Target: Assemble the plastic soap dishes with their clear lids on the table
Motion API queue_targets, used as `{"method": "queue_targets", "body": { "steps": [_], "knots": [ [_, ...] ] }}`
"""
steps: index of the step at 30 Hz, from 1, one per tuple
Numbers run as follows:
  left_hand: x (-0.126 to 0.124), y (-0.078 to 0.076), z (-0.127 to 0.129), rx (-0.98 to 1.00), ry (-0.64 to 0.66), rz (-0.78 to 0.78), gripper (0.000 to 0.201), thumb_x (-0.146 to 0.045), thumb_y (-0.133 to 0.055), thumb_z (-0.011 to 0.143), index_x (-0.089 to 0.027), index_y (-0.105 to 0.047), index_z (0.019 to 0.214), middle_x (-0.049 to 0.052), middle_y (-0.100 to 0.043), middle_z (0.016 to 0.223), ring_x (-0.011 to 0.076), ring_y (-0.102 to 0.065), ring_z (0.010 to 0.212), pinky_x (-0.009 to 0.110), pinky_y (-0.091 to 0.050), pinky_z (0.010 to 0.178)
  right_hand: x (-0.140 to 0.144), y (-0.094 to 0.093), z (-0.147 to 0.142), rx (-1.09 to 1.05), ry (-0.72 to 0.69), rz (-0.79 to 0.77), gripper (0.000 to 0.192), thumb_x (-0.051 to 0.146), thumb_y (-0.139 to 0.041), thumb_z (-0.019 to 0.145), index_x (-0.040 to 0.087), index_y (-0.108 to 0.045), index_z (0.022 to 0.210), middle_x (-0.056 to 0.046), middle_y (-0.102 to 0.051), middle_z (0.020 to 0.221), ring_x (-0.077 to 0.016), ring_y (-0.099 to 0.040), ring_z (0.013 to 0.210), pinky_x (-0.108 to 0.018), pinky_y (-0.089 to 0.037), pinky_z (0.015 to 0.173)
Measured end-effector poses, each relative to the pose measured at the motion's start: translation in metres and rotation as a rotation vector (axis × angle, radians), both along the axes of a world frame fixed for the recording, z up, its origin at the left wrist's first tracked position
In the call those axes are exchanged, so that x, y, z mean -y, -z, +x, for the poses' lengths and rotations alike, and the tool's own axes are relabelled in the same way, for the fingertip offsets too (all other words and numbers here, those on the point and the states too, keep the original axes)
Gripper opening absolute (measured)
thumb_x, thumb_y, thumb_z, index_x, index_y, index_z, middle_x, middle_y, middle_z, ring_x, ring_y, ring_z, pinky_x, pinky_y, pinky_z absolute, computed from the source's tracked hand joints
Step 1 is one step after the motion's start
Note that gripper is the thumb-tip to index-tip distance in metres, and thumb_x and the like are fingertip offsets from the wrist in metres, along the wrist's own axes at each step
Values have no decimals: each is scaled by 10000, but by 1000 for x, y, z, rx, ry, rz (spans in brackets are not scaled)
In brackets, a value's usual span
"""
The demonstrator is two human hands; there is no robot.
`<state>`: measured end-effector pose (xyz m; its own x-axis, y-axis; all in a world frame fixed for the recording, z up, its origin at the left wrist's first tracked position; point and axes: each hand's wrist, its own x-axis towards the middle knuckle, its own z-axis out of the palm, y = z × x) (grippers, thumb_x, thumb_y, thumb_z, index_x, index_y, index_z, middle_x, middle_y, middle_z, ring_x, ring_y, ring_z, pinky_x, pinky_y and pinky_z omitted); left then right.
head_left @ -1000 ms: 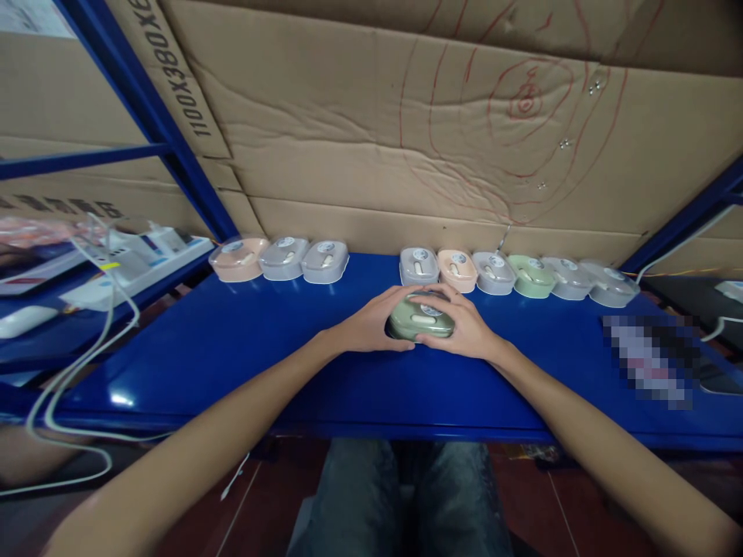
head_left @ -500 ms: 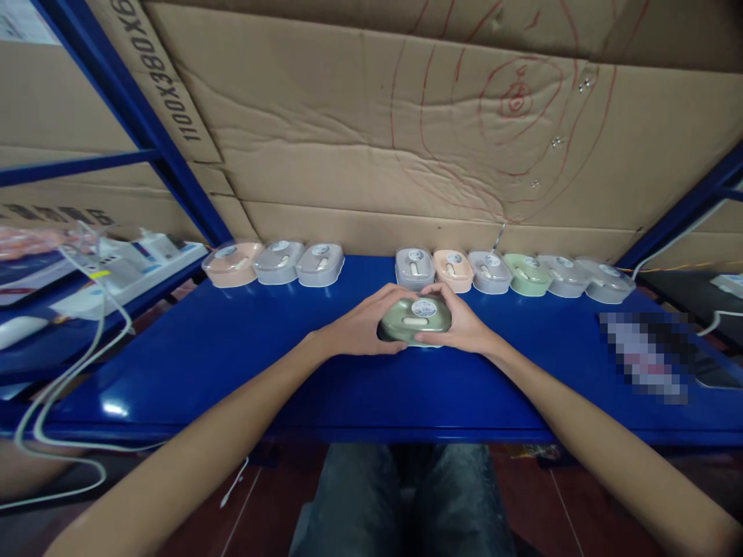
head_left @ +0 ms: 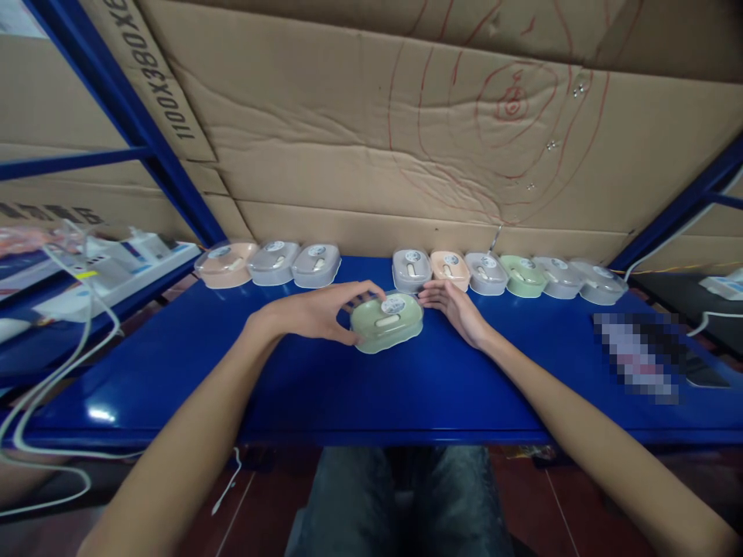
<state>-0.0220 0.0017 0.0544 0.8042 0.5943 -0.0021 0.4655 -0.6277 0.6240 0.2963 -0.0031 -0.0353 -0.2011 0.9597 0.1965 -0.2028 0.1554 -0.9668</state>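
Note:
A green lidded box (head_left: pixel 388 322) with a round white sticker sits on the blue table (head_left: pixel 371 387), slightly left of centre. My left hand (head_left: pixel 310 311) grips its left end with fingers curled over the lid. My right hand (head_left: pixel 453 308) lies just to its right, fingers spread and off the box. Along the back edge runs a row of similar boxes: a peach one (head_left: pixel 224 264) and two grey ones on the left, then a gap, then several more starting with a grey one (head_left: pixel 411 269).
Cardboard sheets (head_left: pixel 406 131) form the back wall. Blue shelf posts (head_left: pixel 124 116) stand at both sides. White power strips (head_left: pixel 116 267) and cables (head_left: pixel 52 379) lie on the left. A blurred patch (head_left: pixel 635 357) rests on the right of the table.
My left hand has slid the green box leftward and back toward the row's gap. My right hand has come off the box and opened.

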Motion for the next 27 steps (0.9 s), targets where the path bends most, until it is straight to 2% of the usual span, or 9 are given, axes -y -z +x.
{"method": "queue_targets", "body": {
  "steps": [3,6,9,13,16,18,22,27],
  "knots": [
    [1,-6,-8,-72,-125,-39,678,-441,-846,813,-301,-562,1413,28,-717,1178,258,-679,1066,366,-552,902,0,-1,-1,13,-1,12,617,821,-716,892,245,-766,1107,-84,-805,1083,-266,-748,1082,-474,-551,1080],
    [-1,-7,-13,-149,-260,16,677,-544,-837,798,-303,-560,1367,7,-697,1035,252,-674,935,346,-537,793,0,0,-1,11,3,16,623,825,-723,885,241,-777,1095,-84,-808,1082,-264,-754,1081,-466,-556,1070],
    [-3,-2,-9,-245,-397,141,692,-667,-823,782,-313,-555,1312,-3,-670,908,277,-690,837,354,-516,732,-1,1,-1,15,8,18,629,827,-721,884,235,-784,1090,-88,-809,1081,-262,-755,1073,-461,-557,1063],
    [-2,10,10,-340,-583,383,700,-788,-674,883,-250,-545,1310,74,-698,923,394,-732,932,448,-541,788,-1,1,-1,32,10,23,633,831,-706,893,232,-785,1082,-94,-808,1087,-266,-754,1071,-469,-556,1066],
    [0,21,25,-346,-608,478,722,-756,-576,981,-165,-524,1392,171,-733,1041,462,-738,1037,507,-564,846,-1,1,-1,43,15,28,632,833,-701,897,234,-786,1079,-95,-809,1091,-269,-752,1077,-474,-556,1070],
    [0,29,31,-313,-601,513,730,-715,-536,1028,-134,-488,1466,213,-729,1152,462,-734,1082,513,-573,878,0,0,-1,51,16,33,627,834,-699,899,238,-787,1074,-93,-810,1090,-269,-752,1076,-477,-557,1071],
    [-4,44,34,-261,-554,552,654,-544,-498,1080,-114,-419,1567,240,-669,1282,432,-723,1110,502,-586,890,0,0,-2,72,13,44,597,815,-676,931,247,-786,1079,-91,-807,1106,-267,-750,1088,-489,-554,1092],
    [-17,59,30,-257,-544,596,736,-396,-536,1051,-118,-299,1690,238,-598,1330,429,-679,1183,507,-597,918,-1,1,-1,86,12,54,600,818,-674,930,247,-787,1076,-94,-805,1117,-269,-748,1095,-503,-556,1101]
  ]
}}
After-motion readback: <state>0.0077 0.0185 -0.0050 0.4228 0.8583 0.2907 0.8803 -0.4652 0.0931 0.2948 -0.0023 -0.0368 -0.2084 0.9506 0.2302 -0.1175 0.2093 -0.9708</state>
